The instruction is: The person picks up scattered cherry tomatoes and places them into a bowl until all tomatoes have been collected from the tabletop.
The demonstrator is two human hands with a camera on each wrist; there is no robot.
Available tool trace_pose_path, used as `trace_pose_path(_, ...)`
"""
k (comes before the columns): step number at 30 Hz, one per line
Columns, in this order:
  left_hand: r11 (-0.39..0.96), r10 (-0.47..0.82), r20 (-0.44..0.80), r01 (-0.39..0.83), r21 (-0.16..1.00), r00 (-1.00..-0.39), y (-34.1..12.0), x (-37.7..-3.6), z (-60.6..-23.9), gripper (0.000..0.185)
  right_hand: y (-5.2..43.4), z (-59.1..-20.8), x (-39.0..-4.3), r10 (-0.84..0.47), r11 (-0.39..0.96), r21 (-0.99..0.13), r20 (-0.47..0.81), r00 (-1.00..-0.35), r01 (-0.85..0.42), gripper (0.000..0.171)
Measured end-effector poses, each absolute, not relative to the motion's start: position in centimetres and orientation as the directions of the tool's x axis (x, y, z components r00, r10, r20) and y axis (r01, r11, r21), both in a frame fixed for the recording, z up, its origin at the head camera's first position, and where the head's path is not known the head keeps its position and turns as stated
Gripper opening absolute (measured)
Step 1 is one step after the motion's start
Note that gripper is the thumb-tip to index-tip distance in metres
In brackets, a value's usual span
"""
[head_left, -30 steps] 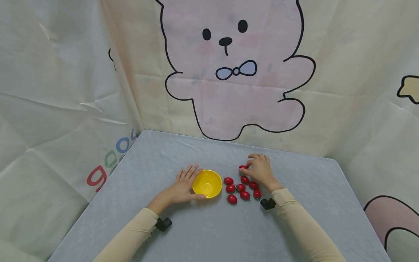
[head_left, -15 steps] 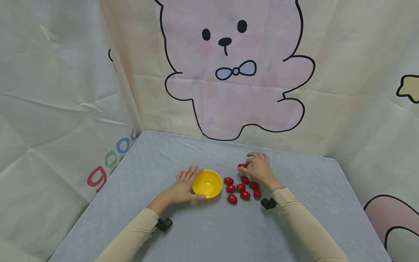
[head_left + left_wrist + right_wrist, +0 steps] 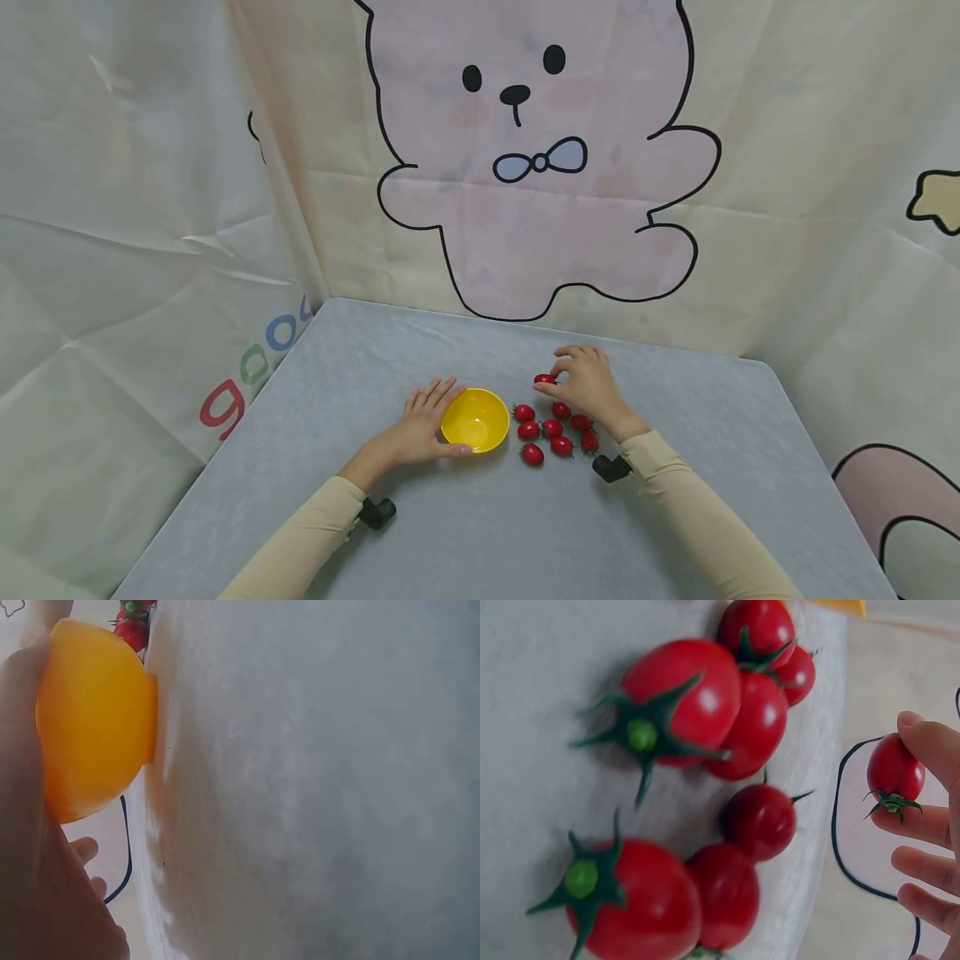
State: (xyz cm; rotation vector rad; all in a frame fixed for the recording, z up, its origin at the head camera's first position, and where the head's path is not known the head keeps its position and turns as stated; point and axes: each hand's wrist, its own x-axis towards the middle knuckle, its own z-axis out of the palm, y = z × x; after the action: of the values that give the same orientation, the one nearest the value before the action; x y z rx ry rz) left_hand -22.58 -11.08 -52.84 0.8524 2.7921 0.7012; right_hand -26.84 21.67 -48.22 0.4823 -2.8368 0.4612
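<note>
My left hand (image 3: 416,429) rests against the left side of a yellow bowl (image 3: 477,423), its fingers straight and spread, the thumb along the near rim. The bowl stands upright and nothing shows inside it. Behind the group of tomatoes, my right hand (image 3: 588,385) pinches one red cherry tomato (image 3: 896,769) between thumb and index finger. That tomato is off the table, its green stem end pointing down in the right wrist view. Several more cherry tomatoes (image 3: 561,447) lie close together to the right of the bowl.
A grey-blue cloth covers the table (image 3: 480,533). Pale fabric with a printed bear (image 3: 525,242) hangs behind the far edge, and more fabric (image 3: 150,250) flanks the left side. Small black cameras (image 3: 377,513) sit at both wrists.
My right hand has lifted the cherry tomato and shifted slightly left and farther from me with it. The left hand and the bowl have stayed in place.
</note>
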Motion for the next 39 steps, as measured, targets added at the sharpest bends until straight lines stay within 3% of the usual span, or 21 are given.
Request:
trace_pose_path(25, 0.754, 0.53, -0.016, 0.463, 0.466, -0.848, -11.0, -22.6, -52.7, 0.104, 16.4, -46.1, -25.2, -0.389, 0.848, -0.255, 0.294, -0.873, -0.464, 0.034)
trace_pose_path(39, 0.761, 0.523, -0.031, 0.45, 0.466, -0.852, -11.0, -22.6, -52.7, 0.104, 14.1, -46.4, -25.0, -0.453, 0.841, -0.17, 0.297, -0.84, -0.514, 0.038)
